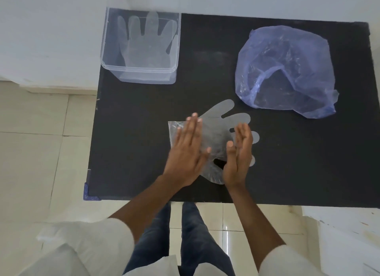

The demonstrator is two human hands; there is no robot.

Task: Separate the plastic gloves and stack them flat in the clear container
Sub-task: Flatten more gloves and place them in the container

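A thin clear plastic glove (218, 131) lies flat on the black table (133, 131), near the front edge, its fingers pointing right and away. My left hand (186, 150) rests flat, palm down, on the glove's cuff end with fingers straight. My right hand (238, 154) stands on its edge over the glove's fingers, open, gripping nothing. At the table's back left stands the clear container (107, 57), with at least one plastic glove (147, 43) lying spread inside, fingers pointing away.
A crumpled blue translucent plastic bag (287, 70) sits at the back right of the table, mouth facing me. The table's front edge runs just below my wrists. A tiled floor lies to the left, and my legs show under the front edge.
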